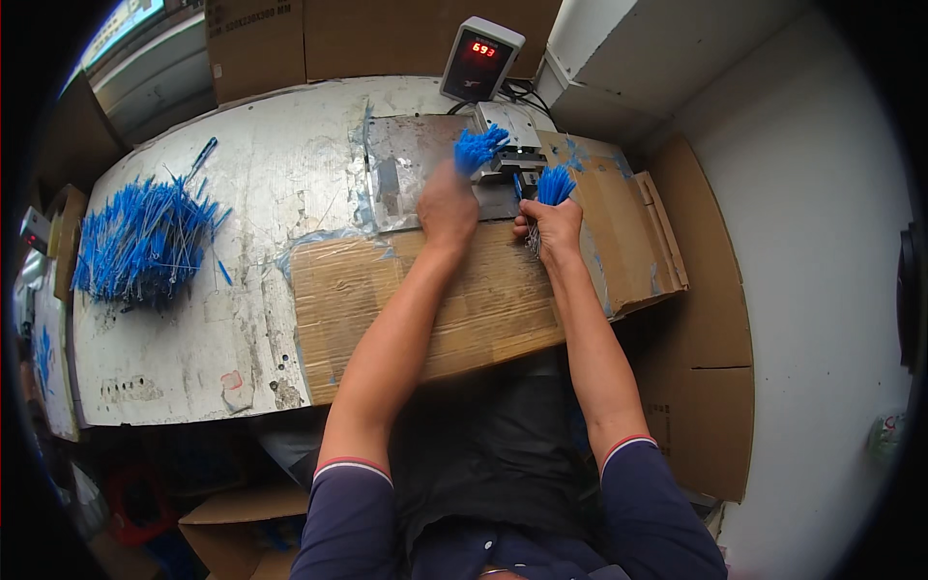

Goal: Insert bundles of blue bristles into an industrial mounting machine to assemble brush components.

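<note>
My left hand [449, 207], smeared by motion, is closed round a bundle of thin pieces with blue ends [480, 148] that stick out beyond the fingers. Close by on the right, my right hand [558, 228] grips a second bundle of blue-ended pieces [555, 184]. Thin metallic wire ends hang below that hand, and one blue piece stands apart near its thumb. Just behind both hands is a small metal machine [518, 155], partly hidden by the left bundle. Its metal plate [411, 145] lies flat on the table beside it.
A large pile of blue-ended wire pieces [145, 237] lies on the worn white table [232, 319] at left, with a pen [204, 155] behind it. Flat cardboard [387, 290] covers the front edge. A red-digit display [481, 60] stands at the back; a cardboard box [619, 227] sits right.
</note>
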Demonstrator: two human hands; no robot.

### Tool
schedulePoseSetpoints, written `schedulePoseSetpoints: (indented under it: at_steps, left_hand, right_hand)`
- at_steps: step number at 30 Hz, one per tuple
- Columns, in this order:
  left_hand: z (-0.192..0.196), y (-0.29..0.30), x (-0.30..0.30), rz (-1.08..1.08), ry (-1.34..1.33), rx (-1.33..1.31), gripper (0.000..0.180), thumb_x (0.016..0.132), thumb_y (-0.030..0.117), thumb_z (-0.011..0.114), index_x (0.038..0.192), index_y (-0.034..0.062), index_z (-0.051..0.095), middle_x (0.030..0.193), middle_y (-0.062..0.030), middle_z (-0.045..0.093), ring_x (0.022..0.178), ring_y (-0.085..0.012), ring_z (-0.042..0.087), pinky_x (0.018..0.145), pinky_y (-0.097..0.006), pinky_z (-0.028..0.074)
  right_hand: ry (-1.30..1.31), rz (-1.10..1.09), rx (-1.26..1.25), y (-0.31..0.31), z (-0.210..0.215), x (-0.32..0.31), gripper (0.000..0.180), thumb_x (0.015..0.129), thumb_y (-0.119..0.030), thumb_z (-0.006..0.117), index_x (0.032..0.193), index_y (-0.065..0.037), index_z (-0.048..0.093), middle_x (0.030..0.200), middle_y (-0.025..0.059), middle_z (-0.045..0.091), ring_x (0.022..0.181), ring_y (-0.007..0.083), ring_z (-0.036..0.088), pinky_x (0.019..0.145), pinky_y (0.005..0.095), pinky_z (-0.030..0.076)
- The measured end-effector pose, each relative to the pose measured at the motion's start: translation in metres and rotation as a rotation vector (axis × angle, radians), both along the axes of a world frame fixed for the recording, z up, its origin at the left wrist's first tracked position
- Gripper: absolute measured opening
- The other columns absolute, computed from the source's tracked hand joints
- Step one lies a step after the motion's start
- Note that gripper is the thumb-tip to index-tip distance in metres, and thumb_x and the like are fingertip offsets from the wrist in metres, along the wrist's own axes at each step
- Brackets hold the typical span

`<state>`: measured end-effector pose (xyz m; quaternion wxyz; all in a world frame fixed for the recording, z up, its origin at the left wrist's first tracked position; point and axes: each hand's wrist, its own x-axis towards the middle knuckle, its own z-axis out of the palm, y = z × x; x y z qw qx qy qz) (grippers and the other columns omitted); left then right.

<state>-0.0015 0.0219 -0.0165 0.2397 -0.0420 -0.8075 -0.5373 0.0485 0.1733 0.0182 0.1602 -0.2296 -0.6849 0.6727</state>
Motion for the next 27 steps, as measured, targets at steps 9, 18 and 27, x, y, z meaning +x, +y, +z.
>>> schedulePoseSetpoints:
  at_steps: [9, 18, 27]
  left_hand:
    - [-0.004, 0.001, -0.004, 0.023, 0.074, 0.042, 0.009, 0.093, 0.012, 0.056, 0.099, 0.0093, 0.063, 0.089, -0.0185, 0.067, 0.086, -0.0439, 0.064, 0.075, -0.055, 0.049]
    - [-0.008, 0.005, -0.002, -0.109, 0.129, -0.236, 0.011, 0.083, 0.003, 0.061, 0.093, 0.0054, 0.063, 0.09, -0.0182, 0.067, 0.089, -0.0404, 0.062, 0.079, -0.052, 0.048]
    - [-0.006, 0.008, -0.001, -0.175, 0.13, -0.296, 0.018, 0.079, -0.001, 0.061, 0.096, 0.0045, 0.062, 0.09, -0.0174, 0.067, 0.09, -0.0379, 0.063, 0.081, -0.05, 0.049]
  right_hand:
    - [-0.038, -0.041, -0.057, -0.005, -0.002, -0.006, 0.014, 0.08, 0.009, 0.071, 0.08, 0.001, 0.059, 0.07, 0.012, 0.065, 0.053, 0.0206, 0.066, 0.043, 0.0333, 0.057]
    - [-0.001, -0.016, -0.344, 0.011, -0.006, -0.008, 0.009, 0.082, 0.004, 0.07, 0.088, 0.004, 0.063, 0.074, 0.0138, 0.067, 0.056, 0.0256, 0.068, 0.045, 0.0383, 0.058]
    - [0.185, 0.024, -0.433, 0.013, -0.017, 0.018, 0.014, 0.088, -0.003, 0.071, 0.099, 0.004, 0.066, 0.084, 0.0128, 0.071, 0.068, 0.0242, 0.071, 0.059, 0.0371, 0.062]
